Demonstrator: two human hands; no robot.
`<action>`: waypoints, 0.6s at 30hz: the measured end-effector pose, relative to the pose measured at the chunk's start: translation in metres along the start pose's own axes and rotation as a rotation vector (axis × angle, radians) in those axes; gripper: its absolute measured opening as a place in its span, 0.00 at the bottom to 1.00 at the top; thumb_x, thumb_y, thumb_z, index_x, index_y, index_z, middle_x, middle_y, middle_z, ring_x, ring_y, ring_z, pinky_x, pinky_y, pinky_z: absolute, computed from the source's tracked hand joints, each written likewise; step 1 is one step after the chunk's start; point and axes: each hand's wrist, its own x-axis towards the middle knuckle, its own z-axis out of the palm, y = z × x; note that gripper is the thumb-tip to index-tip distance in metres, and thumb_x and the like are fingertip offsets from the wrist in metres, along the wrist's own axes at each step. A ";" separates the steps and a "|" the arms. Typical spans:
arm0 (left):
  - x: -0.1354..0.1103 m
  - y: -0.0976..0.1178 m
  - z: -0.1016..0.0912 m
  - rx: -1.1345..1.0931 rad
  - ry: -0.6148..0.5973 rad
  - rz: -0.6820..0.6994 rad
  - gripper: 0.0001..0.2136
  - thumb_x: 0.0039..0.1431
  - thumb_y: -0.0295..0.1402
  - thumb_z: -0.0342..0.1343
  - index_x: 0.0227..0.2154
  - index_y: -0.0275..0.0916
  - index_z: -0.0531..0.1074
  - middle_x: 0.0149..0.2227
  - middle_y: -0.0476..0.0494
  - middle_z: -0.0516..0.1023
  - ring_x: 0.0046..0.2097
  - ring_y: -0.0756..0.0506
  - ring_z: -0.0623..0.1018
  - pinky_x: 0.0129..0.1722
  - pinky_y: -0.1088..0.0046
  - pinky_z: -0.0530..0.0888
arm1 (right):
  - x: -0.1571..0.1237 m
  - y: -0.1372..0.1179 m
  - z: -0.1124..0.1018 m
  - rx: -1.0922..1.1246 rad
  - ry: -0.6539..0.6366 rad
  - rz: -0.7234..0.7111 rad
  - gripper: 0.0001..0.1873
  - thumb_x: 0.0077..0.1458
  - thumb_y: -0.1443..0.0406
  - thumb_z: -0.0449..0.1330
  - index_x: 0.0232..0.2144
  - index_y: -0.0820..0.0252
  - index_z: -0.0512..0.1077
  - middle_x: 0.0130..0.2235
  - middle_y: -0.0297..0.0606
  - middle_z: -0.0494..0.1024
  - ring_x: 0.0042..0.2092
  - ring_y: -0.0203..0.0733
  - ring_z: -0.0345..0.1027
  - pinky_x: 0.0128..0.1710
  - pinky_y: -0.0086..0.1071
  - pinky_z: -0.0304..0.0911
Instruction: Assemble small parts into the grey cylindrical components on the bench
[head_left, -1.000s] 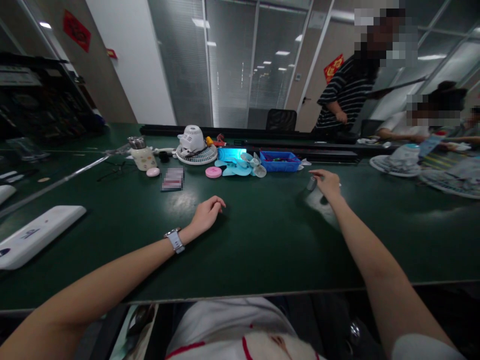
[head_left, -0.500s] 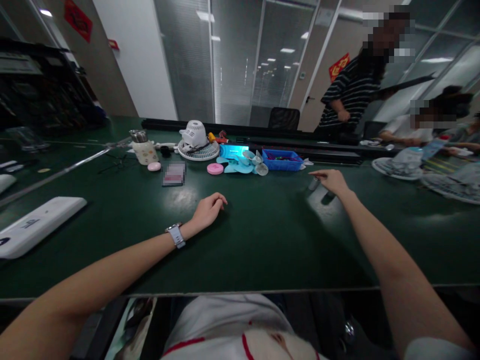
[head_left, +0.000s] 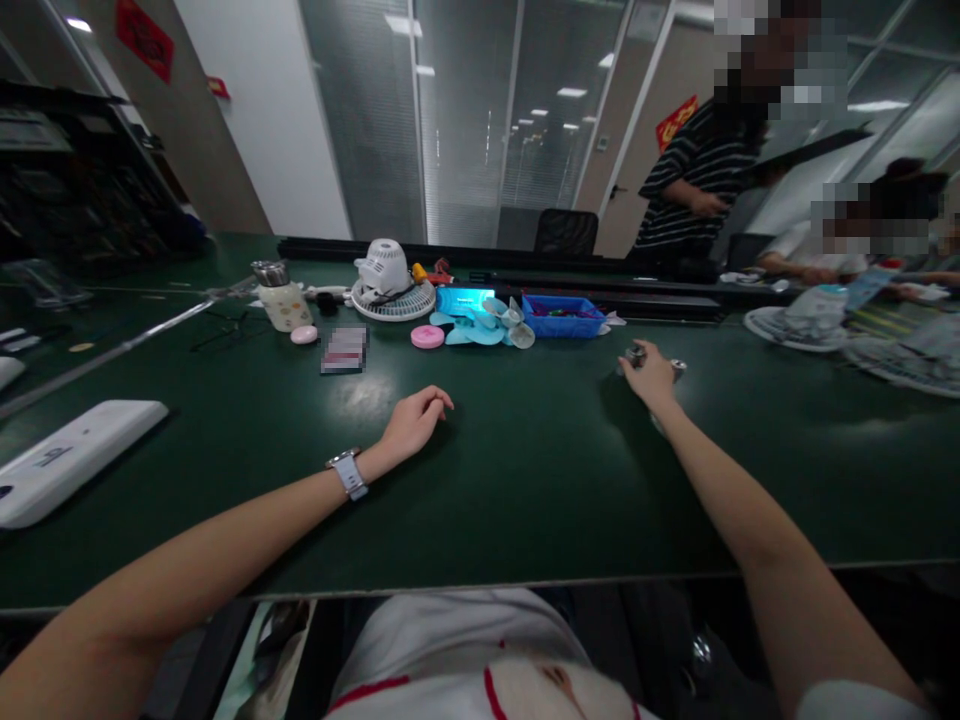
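Observation:
My right hand [head_left: 651, 378] reaches over the right side of the green table, thumb and fingers closed about a small silvery metal cylinder [head_left: 636, 354]. Just right of that hand is another small metal piece [head_left: 679, 368], partly covered by it; whether the hand touches it I cannot tell. My left hand [head_left: 414, 422] rests on the tabletop near the middle, its fingers loosely curled together and nothing visible in them. A watch [head_left: 348, 472] with a pale strap is on the left wrist.
Along the back lie a patterned bottle [head_left: 285, 305], a white fan part [head_left: 384, 268], a pink ring [head_left: 427, 337], blue fan blades [head_left: 474, 330], a lit phone [head_left: 465, 301] and a blue bin [head_left: 564, 318]. A white device [head_left: 82, 460] lies left. People are beyond the table, right.
My right hand has gone from hovering with fingers stretched over the metal pieces to closing round one of them. My left hand has stayed in place. The standing person's arm moved.

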 end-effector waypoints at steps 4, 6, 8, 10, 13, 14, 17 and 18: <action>-0.002 0.004 -0.001 -0.005 0.011 0.019 0.14 0.62 0.35 0.45 0.39 0.41 0.76 0.29 0.50 0.77 0.33 0.46 0.76 0.36 0.71 0.69 | -0.006 -0.023 -0.008 0.051 0.010 0.131 0.29 0.54 0.57 0.59 0.57 0.63 0.67 0.42 0.50 0.80 0.43 0.55 0.75 0.47 0.50 0.66; -0.003 0.007 -0.002 -0.027 0.014 0.041 0.14 0.64 0.38 0.47 0.43 0.41 0.76 0.30 0.49 0.77 0.34 0.46 0.76 0.36 0.71 0.69 | -0.018 -0.052 -0.014 0.157 -0.002 0.089 0.32 0.54 0.55 0.60 0.58 0.61 0.65 0.41 0.47 0.80 0.41 0.54 0.75 0.46 0.49 0.68; -0.005 0.012 -0.002 -0.046 0.014 0.082 0.16 0.65 0.43 0.49 0.47 0.41 0.75 0.32 0.48 0.77 0.34 0.46 0.76 0.35 0.71 0.70 | -0.037 -0.094 -0.021 0.329 -0.069 -0.042 0.34 0.54 0.53 0.61 0.61 0.58 0.63 0.42 0.44 0.80 0.40 0.51 0.75 0.46 0.48 0.69; -0.008 0.018 -0.002 -0.058 0.021 0.136 0.18 0.64 0.45 0.51 0.50 0.43 0.74 0.35 0.47 0.78 0.36 0.46 0.75 0.35 0.71 0.69 | -0.065 -0.141 -0.025 0.530 -0.181 -0.217 0.36 0.54 0.54 0.62 0.63 0.54 0.60 0.44 0.42 0.79 0.42 0.48 0.75 0.47 0.46 0.69; -0.014 0.027 -0.001 -0.081 0.047 0.212 0.18 0.63 0.45 0.54 0.52 0.45 0.73 0.39 0.46 0.78 0.39 0.45 0.75 0.38 0.70 0.70 | -0.110 -0.202 -0.030 0.762 -0.422 -0.431 0.41 0.56 0.57 0.63 0.67 0.50 0.51 0.44 0.38 0.79 0.44 0.44 0.75 0.50 0.44 0.68; -0.015 0.029 -0.001 -0.084 0.050 0.236 0.18 0.63 0.45 0.54 0.52 0.45 0.74 0.39 0.45 0.78 0.40 0.45 0.75 0.39 0.69 0.70 | -0.122 -0.216 -0.031 0.813 -0.489 -0.473 0.43 0.56 0.57 0.63 0.68 0.49 0.48 0.43 0.37 0.79 0.44 0.43 0.75 0.51 0.44 0.68; -0.018 0.031 0.000 -0.078 0.037 0.301 0.15 0.63 0.43 0.55 0.47 0.44 0.77 0.40 0.44 0.78 0.43 0.44 0.75 0.45 0.66 0.70 | -0.148 -0.238 -0.033 0.860 -0.594 -0.531 0.46 0.56 0.58 0.64 0.69 0.49 0.44 0.45 0.37 0.78 0.45 0.43 0.74 0.52 0.44 0.68; -0.018 0.031 0.000 -0.075 0.029 0.311 0.14 0.63 0.43 0.55 0.45 0.44 0.79 0.41 0.43 0.78 0.45 0.43 0.75 0.46 0.65 0.70 | -0.152 -0.240 -0.033 0.850 -0.603 -0.540 0.46 0.56 0.58 0.64 0.69 0.49 0.45 0.46 0.38 0.78 0.46 0.44 0.74 0.52 0.45 0.68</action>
